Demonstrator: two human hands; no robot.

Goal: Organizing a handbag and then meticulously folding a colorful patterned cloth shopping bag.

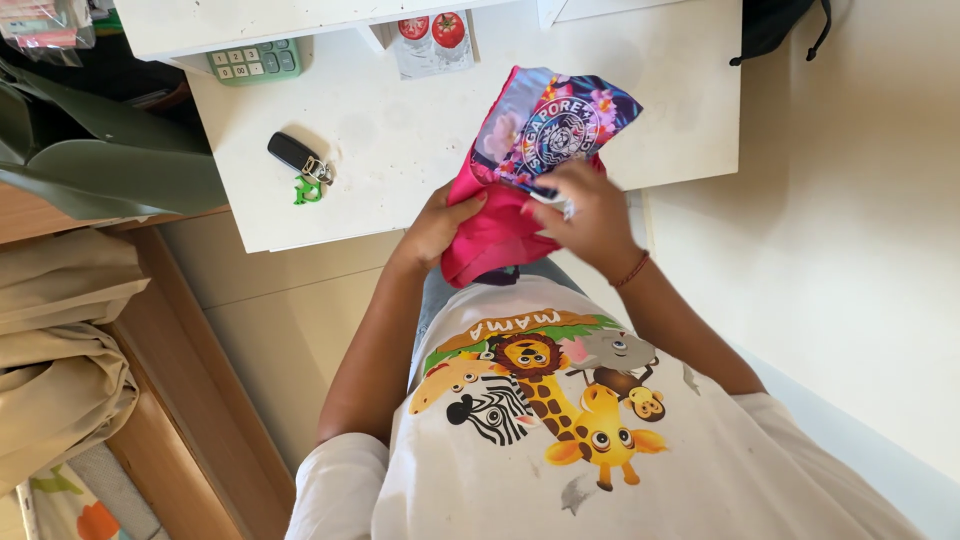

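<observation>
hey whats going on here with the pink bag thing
A person at a white desk holds a pink fabric bag with both hands. The left hand grips its side, the right hand pinches a colourful printed flap at its top. A car key and a calculator lie nearby.

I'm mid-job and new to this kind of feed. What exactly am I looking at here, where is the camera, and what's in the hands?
There is no machine: these are a person's two bare hands, filmed by one camera worn on the head, looking down past a white cartoon-animal shirt. The left hand grips the side of a pink fabric bag with a colourful flowered top part. The right hand lies over the bag's front, pinching a small tag. The bag rests at the edge of a white desk. On the desk lie a black car key with a green charm, a green calculator and a tomato-printed packet.
</observation>
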